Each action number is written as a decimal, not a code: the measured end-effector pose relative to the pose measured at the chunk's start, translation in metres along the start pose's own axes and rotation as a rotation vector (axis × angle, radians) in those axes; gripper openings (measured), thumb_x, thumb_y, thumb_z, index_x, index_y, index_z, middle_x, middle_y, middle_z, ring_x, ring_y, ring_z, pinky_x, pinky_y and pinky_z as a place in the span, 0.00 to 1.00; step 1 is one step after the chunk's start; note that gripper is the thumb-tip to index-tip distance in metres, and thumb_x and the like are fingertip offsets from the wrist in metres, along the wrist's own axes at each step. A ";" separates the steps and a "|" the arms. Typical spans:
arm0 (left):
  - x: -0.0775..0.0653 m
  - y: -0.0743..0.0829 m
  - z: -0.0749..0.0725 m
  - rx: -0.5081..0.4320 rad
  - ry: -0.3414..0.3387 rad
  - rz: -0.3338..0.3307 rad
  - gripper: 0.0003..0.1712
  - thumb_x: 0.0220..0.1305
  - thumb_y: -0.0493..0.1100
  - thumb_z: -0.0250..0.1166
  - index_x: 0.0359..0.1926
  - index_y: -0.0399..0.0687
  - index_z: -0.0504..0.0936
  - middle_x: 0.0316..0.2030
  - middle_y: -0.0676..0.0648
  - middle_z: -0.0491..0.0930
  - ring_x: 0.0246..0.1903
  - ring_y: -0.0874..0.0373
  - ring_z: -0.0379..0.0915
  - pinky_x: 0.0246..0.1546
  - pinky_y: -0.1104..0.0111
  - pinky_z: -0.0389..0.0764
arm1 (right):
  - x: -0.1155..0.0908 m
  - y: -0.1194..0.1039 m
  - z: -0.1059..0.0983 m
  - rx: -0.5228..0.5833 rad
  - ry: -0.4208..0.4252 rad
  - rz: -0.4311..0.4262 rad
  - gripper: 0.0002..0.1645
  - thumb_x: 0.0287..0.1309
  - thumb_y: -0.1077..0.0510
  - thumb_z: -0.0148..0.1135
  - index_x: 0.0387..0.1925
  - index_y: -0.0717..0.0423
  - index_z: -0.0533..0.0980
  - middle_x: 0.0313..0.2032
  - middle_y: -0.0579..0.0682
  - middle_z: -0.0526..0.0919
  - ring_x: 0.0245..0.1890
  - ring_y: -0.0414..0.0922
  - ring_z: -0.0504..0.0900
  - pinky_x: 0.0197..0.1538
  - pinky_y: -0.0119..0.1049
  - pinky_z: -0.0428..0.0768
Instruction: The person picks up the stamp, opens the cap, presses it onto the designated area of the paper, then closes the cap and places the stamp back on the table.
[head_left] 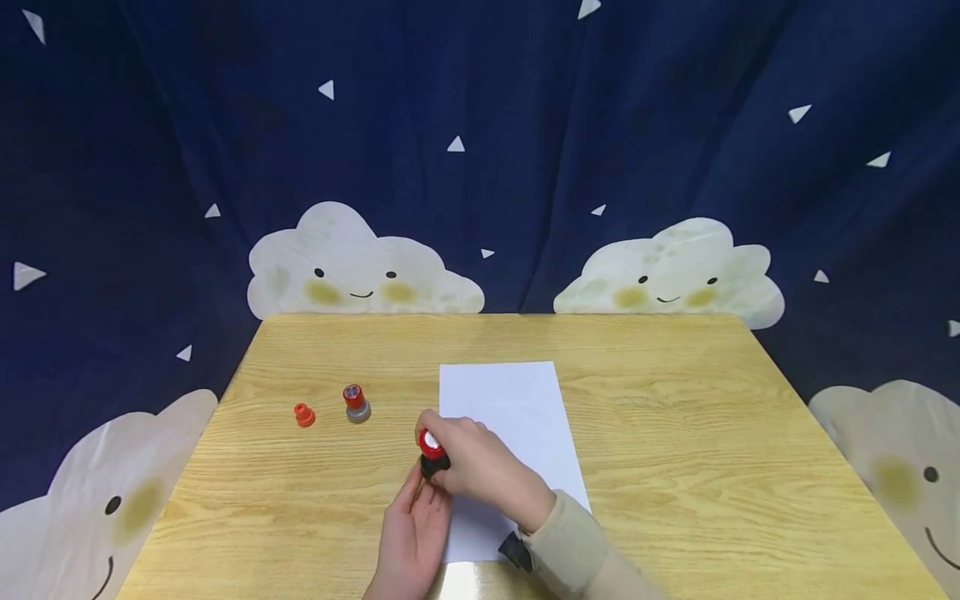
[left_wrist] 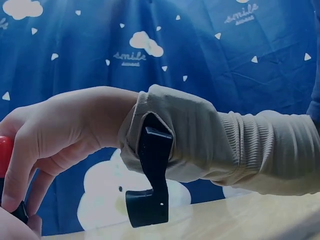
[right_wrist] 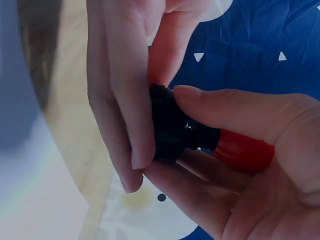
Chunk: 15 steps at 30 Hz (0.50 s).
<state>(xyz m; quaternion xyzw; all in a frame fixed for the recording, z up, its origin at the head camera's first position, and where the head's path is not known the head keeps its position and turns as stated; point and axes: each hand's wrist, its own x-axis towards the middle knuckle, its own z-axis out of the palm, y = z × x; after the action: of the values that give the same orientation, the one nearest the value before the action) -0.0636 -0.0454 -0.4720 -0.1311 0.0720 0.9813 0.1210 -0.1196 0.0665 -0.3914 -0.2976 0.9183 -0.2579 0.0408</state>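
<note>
In the head view, my right hand [head_left: 480,467] holds a stamp with a red knob [head_left: 431,444] and a black base [head_left: 433,465] over the left edge of the white paper sheet [head_left: 504,392]. Seen from the right wrist, the red handle [right_wrist: 245,151] lies in the right palm, with the thumb on the black base [right_wrist: 170,127] and fingers beneath. My left hand [head_left: 414,533], palm turned up, has its long fingers laid along the end of that base, and its thumb meets the upper edge. Those fingers hide the base's end face.
On the wooden table [head_left: 675,433], left of the paper, stand a small red stepped piece [head_left: 303,415] and a red-and-grey cylinder [head_left: 356,403] with a patterned top. A black wrist mount [head_left: 516,552] is by the right sleeve. Behind hangs a blue curtain [head_left: 517,167].
</note>
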 end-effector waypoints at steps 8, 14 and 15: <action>-0.008 -0.014 -0.021 -0.036 -0.001 -0.016 0.31 0.76 0.40 0.35 0.72 0.43 0.32 0.49 0.44 0.78 0.59 0.58 0.65 0.70 0.69 0.49 | -0.021 0.009 0.013 0.030 0.019 -0.006 0.23 0.38 0.61 0.75 0.36 0.45 0.73 0.32 0.39 0.80 0.33 0.35 0.78 0.35 0.28 0.77; -0.010 -0.023 -0.028 0.009 0.012 -0.007 0.30 0.76 0.40 0.31 0.72 0.42 0.30 0.69 0.39 0.52 0.69 0.56 0.41 0.71 0.67 0.45 | -0.030 0.011 0.018 0.041 0.048 0.007 0.20 0.38 0.61 0.76 0.34 0.47 0.75 0.31 0.39 0.80 0.32 0.35 0.78 0.35 0.27 0.78; -0.010 -0.024 -0.029 0.022 0.014 -0.004 0.30 0.76 0.40 0.30 0.72 0.42 0.29 0.71 0.40 0.45 0.70 0.55 0.35 0.71 0.67 0.45 | -0.030 0.011 0.019 0.043 0.055 0.011 0.19 0.38 0.61 0.76 0.33 0.47 0.76 0.30 0.38 0.80 0.32 0.35 0.78 0.35 0.27 0.78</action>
<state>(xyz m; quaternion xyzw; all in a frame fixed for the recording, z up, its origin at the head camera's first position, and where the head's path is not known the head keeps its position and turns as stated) -0.0413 -0.0300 -0.4994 -0.1369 0.0834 0.9792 0.1240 -0.0961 0.0825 -0.4158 -0.2846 0.9148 -0.2856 0.0233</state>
